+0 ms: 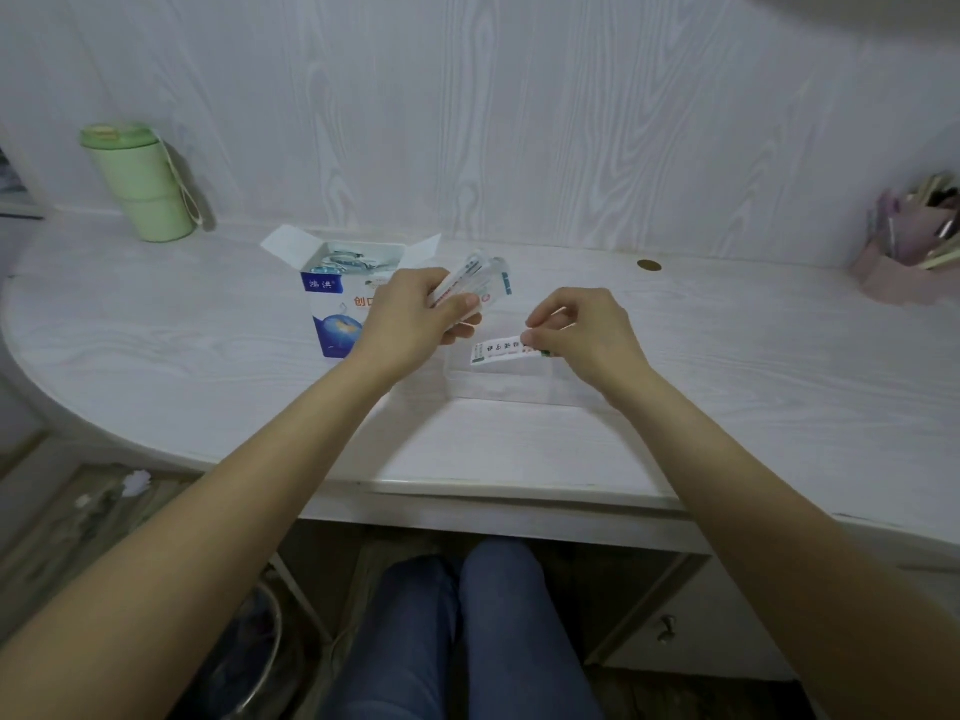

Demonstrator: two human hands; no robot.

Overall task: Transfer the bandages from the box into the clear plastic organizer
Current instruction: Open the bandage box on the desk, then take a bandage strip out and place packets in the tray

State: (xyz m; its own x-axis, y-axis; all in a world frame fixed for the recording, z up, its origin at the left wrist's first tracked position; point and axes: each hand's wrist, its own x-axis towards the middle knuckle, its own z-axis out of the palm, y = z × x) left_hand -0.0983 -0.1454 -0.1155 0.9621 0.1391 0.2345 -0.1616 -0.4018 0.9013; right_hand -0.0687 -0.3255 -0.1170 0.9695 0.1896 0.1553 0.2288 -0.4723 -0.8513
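An open white and blue bandage box stands on the desk with its flaps up and more wrapped bandages inside. My left hand grips a small stack of wrapped bandages just right of the box. My right hand pinches a single wrapped bandage by its right end, over the clear plastic organizer, which is faint and hard to make out on the desk.
A green lidded cup stands at the back left. A pink holder with pens sits at the far right. A round brass cap lies in the white desk top. My knees show below the desk edge.
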